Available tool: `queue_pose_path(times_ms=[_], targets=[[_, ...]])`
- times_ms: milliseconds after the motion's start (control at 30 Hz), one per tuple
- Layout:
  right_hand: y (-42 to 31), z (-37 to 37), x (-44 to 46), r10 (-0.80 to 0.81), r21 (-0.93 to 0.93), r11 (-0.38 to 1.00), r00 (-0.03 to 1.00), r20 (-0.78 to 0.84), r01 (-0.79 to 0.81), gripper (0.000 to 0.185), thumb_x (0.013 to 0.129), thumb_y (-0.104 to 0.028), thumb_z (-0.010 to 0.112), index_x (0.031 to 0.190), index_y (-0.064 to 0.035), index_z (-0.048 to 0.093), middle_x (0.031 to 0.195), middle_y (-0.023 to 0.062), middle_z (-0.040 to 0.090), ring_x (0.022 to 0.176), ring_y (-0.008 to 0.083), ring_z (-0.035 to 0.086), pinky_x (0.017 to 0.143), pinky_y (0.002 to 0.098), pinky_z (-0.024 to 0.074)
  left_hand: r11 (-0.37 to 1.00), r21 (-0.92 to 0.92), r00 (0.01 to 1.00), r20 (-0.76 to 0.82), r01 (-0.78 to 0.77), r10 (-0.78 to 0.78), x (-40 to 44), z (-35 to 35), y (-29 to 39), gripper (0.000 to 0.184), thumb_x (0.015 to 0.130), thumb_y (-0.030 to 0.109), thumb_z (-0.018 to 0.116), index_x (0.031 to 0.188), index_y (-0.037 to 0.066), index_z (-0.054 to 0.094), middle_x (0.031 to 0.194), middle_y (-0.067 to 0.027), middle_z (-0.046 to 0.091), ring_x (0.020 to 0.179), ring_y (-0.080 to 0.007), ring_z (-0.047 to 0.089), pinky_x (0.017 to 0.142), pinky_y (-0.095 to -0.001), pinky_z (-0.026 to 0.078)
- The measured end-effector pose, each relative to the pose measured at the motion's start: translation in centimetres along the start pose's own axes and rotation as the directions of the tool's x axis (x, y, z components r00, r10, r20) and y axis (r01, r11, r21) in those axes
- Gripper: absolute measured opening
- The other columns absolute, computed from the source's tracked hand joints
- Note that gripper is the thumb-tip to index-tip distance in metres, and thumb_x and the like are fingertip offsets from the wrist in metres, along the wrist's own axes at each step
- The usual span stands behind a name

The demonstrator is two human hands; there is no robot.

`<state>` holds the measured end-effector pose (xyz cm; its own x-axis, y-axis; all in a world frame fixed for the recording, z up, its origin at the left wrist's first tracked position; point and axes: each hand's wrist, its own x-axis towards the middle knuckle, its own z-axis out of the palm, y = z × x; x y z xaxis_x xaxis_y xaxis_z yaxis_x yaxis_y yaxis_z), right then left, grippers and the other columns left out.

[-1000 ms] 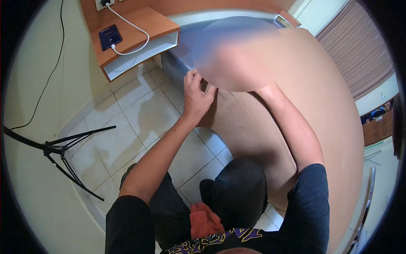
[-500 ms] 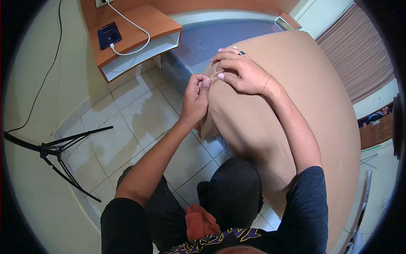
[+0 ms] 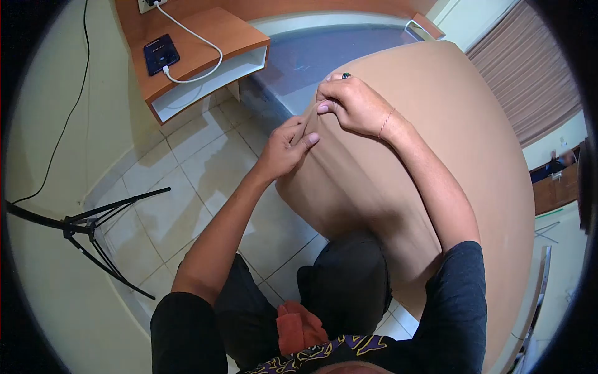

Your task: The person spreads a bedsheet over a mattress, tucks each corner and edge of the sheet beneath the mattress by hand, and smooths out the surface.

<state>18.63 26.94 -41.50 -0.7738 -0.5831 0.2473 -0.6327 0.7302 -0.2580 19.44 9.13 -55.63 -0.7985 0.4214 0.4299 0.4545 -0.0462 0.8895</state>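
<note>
A tan fitted sheet (image 3: 461, 124) covers a mattress and hangs in folds down its near side. My left hand (image 3: 288, 148) pinches the sheet's edge at the mattress corner, with the thumb on top of the fabric. Just above and to the right, my right hand (image 3: 355, 105), wearing a ring, grips the same edge between thumb and curled fingers. A stretch of cloth is drawn between the two hands. Beyond them, the blue-grey bed base (image 3: 311, 62) shows past the corner.
An orange wall shelf (image 3: 215, 31) holds a phone (image 3: 161, 55) on a white charging cable. Black tripod legs (image 3: 93, 224) stand on the tiled floor (image 3: 187, 199) at the left. A red cloth (image 3: 298, 328) lies at my lap. A curtain (image 3: 529, 68) hangs at the upper right.
My left hand has moved slightly down and opened its grip wider along the sheet's edge. My right hand has closed on the fabric. The hanging sheet is spread further left over the floor.
</note>
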Motion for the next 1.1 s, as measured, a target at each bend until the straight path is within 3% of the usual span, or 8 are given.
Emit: queue_pose_path(times_ms=[67, 133, 267, 333, 600, 667, 767, 1100], targets=[[0.0, -0.1, 0.0, 0.009, -0.009, 1.000, 1.000, 0.000, -0.009, 0.009, 0.088, -0.009, 0.063, 0.082, -0.0023, 0.061, 0.079, 0.0167, 0.062, 0.084, 0.0360, 0.060, 0.075, 0.0442, 0.0487, 0.990, -0.130, 0.993, -0.112, -0.062, 0.047, -0.2, 0.6, -0.1, 0.029, 0.097, 0.025, 0.064, 0.107, -0.002, 0.067, 0.095, -0.0004, 0.067, 0.087, -0.0092, 0.058, 0.080, -0.0269, 0.047], [-0.1, -0.1, 0.0, 0.013, -0.012, 1.000, 1.000, 0.003, -0.013, 0.009, 0.088, -0.009, 0.063, 0.083, -0.0024, 0.061, 0.079, 0.0165, 0.062, 0.084, 0.0355, 0.060, 0.075, 0.0441, 0.0485, 0.946, -0.292, 0.988, -0.024, 0.140, -0.154, -0.4, 0.5, -0.6, 0.027, 0.098, 0.025, 0.061, 0.104, -0.001, 0.067, 0.089, 0.0038, 0.064, 0.081, -0.0065, 0.054, 0.077, -0.0248, 0.045], [0.1, 0.0, 0.0, 0.005, 0.017, 1.000, 1.000, -0.004, -0.005, 0.009, 0.088, -0.010, 0.063, 0.083, -0.0021, 0.062, 0.078, 0.0162, 0.063, 0.084, 0.0348, 0.060, 0.075, 0.0438, 0.0486, 0.931, -0.303, 0.978, 0.011, 0.204, -0.210, -0.1, 0.1, -1.1, 0.027, 0.100, 0.027, 0.059, 0.101, 0.001, 0.066, 0.089, 0.0059, 0.062, 0.082, -0.0048, 0.053, 0.078, -0.0225, 0.044], [0.0, -0.1, -0.1, -0.008, 0.049, 0.999, 1.000, -0.026, 0.009, 0.011, 0.089, -0.011, 0.063, 0.084, -0.0021, 0.062, 0.079, 0.0157, 0.065, 0.084, 0.0342, 0.060, 0.076, 0.0432, 0.0487, 0.856, -0.486, 0.982, 0.025, 0.176, -0.188, 0.3, -0.5, -1.3, 0.026, 0.102, 0.028, 0.055, 0.104, 0.005, 0.064, 0.090, 0.0060, 0.059, 0.085, -0.0038, 0.052, 0.079, -0.0220, 0.043], [-0.5, 0.1, 0.1, -0.005, 0.000, 1.000, 1.000, 0.002, 0.005, 0.016, 0.092, -0.017, 0.062, 0.086, -0.0019, 0.063, 0.081, 0.0154, 0.065, 0.084, 0.0334, 0.060, 0.078, 0.0424, 0.0489, 0.862, -0.451, 0.970, 0.045, 0.233, -0.239, 0.4, -0.4, -2.5, 0.026, 0.102, 0.032, 0.055, 0.099, 0.007, 0.063, 0.087, 0.0071, 0.057, 0.079, -0.0032, 0.049, 0.073, -0.0213, 0.040], [-0.5, 0.1, 0.1, 0.006, -0.008, 1.000, 1.000, 0.001, -0.006, 0.015, 0.092, -0.015, 0.062, 0.087, -0.0014, 0.063, 0.083, 0.0153, 0.064, 0.083, 0.0334, 0.060, 0.078, 0.0415, 0.0486, 0.680, -0.647, 0.929, 0.133, 0.345, -0.345, 0.4, -0.8, -1.4, 0.027, 0.100, 0.033, 0.058, 0.101, 0.007, 0.063, 0.087, 0.0062, 0.059, 0.080, -0.0040, 0.050, 0.073, -0.0231, 0.041], [-0.6, 0.1, 0.1, 0.013, -0.059, 0.998, 1.000, 0.005, -0.013, 0.018, 0.093, -0.019, 0.059, 0.088, -0.0025, 0.063, 0.079, 0.0162, 0.065, 0.084, 0.0349, 0.061, 0.079, 0.0444, 0.0488, 0.902, -0.329, 0.952, 0.215, 0.279, -0.216, 0.3, -2.2, -2.4, 0.024, 0.098, 0.030, 0.062, 0.105, 0.006, 0.062, 0.087, 0.0053, 0.060, 0.082, -0.0047, 0.052, 0.075, -0.0239, 0.041], [-0.1, 0.6, 0.5, -0.010, -0.106, 0.994, 1.000, 0.024, 0.012, 0.015, 0.091, -0.015, 0.061, 0.086, -0.0001, 0.062, 0.079, 0.0181, 0.063, 0.082, 0.0368, 0.060, 0.078, 0.0440, 0.0483, 0.845, -0.469, 0.967, 0.114, 0.255, -0.229, 0.5, -1.2, -2.8, 0.023, 0.096, 0.024, 0.066, 0.107, 0.006, 0.060, 0.088, 0.0049, 0.062, 0.085, -0.0051, 0.054, 0.079, -0.0232, 0.043]])
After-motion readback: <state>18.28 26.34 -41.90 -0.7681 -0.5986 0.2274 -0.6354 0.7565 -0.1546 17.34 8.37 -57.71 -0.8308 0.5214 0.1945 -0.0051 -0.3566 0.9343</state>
